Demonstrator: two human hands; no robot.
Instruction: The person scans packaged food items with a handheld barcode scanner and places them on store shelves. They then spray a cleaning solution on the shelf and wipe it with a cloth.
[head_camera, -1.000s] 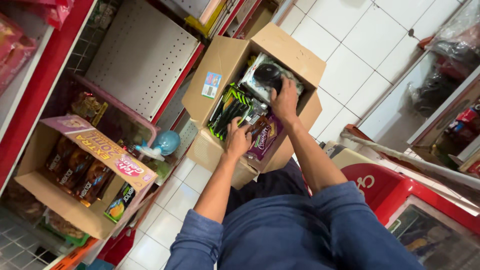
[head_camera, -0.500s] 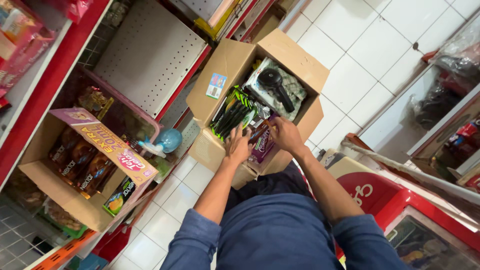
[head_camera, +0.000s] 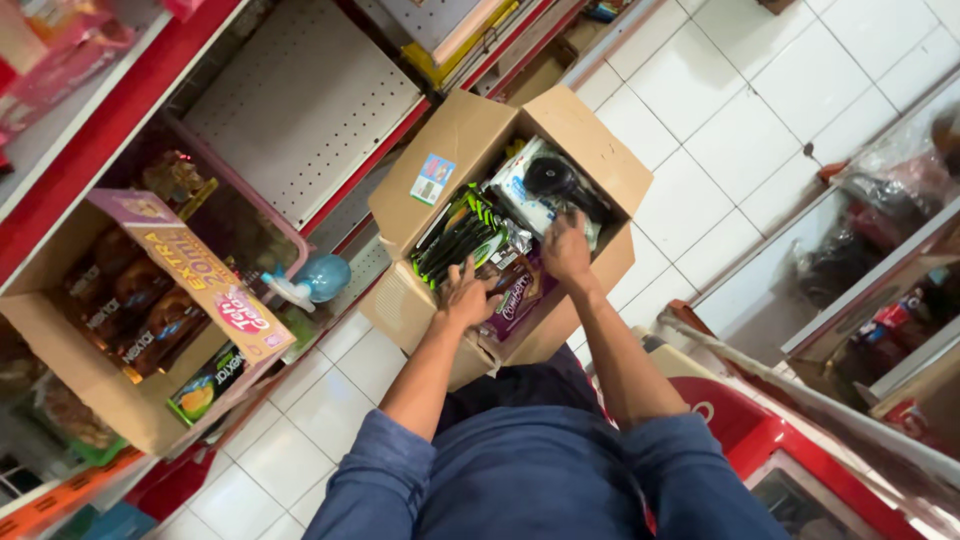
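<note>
Cardboard box (head_camera: 600, 160) contents were reached into: the left hand (head_camera: 468, 295) was spread loosely on a purple packet (head_camera: 512, 300), the right hand (head_camera: 566, 248) curled over silver wrappers (head_camera: 515, 240), grasp unclear.

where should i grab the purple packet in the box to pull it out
Grip the purple packet by its near edge, reaching down from above between the left hand and right hand. It lies flat on top at the cardboard box's near side, the far end tucked under other packs.

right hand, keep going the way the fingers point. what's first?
Likely the white packet with the black round item in the cardboard box; the right hand already reaches its near edge. Depth is unclear.
</note>
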